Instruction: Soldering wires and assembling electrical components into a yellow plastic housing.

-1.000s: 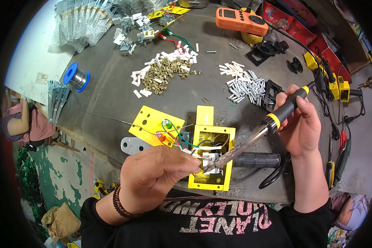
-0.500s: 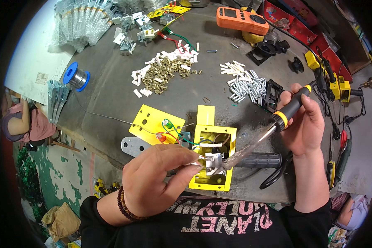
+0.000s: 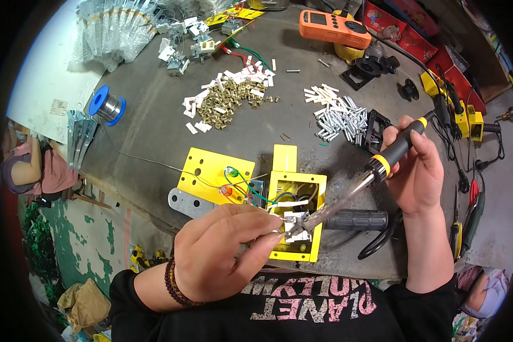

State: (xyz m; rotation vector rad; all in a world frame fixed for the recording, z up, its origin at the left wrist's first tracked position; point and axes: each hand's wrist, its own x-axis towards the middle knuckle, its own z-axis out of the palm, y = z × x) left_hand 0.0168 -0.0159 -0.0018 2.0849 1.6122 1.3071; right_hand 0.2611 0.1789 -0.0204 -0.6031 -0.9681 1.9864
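Observation:
My right hand [image 3: 419, 176] grips a soldering iron [image 3: 353, 192] by its black and yellow handle. The iron slants down to the left, its tip at a white switch-like component [image 3: 297, 218] in an open yellow metal box [image 3: 322, 196]. Beside that component, my left hand [image 3: 219, 248] pinches a thin wire, mostly hidden by the fingertips. Left of the box lies a yellow plate [image 3: 208, 165] with a green indicator lamp [image 3: 232, 171] and a red one [image 3: 226, 192], both wired. Solder wire [image 3: 148, 159] runs across to the plate from a blue spool [image 3: 106, 106].
Brass fittings [image 3: 216, 108] and white sleeves lie heaped beyond the plate. Silver screws [image 3: 342, 119] form another pile at right. An orange meter [image 3: 333, 28] rests at the back. A black ribbed handle [image 3: 356, 220] extends right of the box. Another person [image 3: 43, 168] shows at far left.
The iron's tip has shifted slightly left and down across the white component, towards my left fingertips. My left hand and the yellow plate have moved a little.

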